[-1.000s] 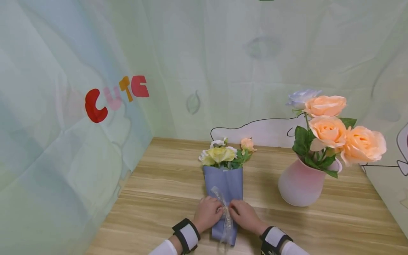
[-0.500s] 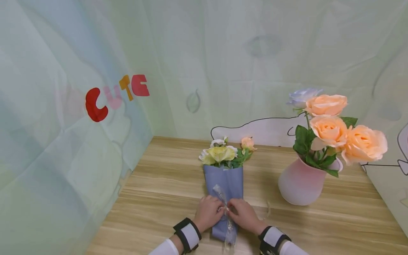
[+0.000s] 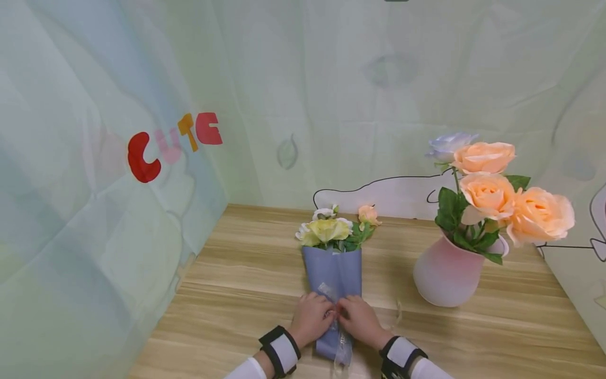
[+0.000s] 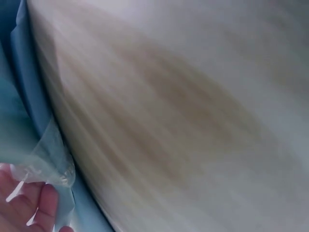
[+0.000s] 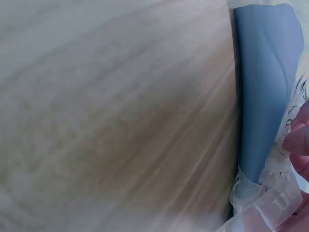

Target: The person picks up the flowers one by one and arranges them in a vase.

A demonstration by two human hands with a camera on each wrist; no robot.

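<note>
A small bouquet with a yellow flower (image 3: 326, 230), white blooms and a peach bud lies on the table in blue wrapping paper (image 3: 333, 271). Around the paper's middle runs a translucent ribbon (image 3: 343, 345), with lettering on it in the right wrist view. My left hand (image 3: 310, 318) pinches the ribbon from the left, fingers curled. From the right, my right hand (image 3: 362, 320) pinches it too, thumb and fingers meeting. Their fingertips come together over the paper and hide the crossing of the ribbon. In the left wrist view, a ribbon loop (image 4: 53, 159) lies by the fingers.
A pink-and-white vase (image 3: 447, 271) with large peach roses (image 3: 487, 195) and a pale blue one stands at the right. Printed fabric (image 3: 379, 105) encloses the wooden table (image 3: 251, 263) at the back and sides.
The ribbon's upper end has drawn down toward the hands and shows shorter. My fingertips have come closer together. A thin ribbon strand now shows right of my right hand. Bouquet and vase stay put.
</note>
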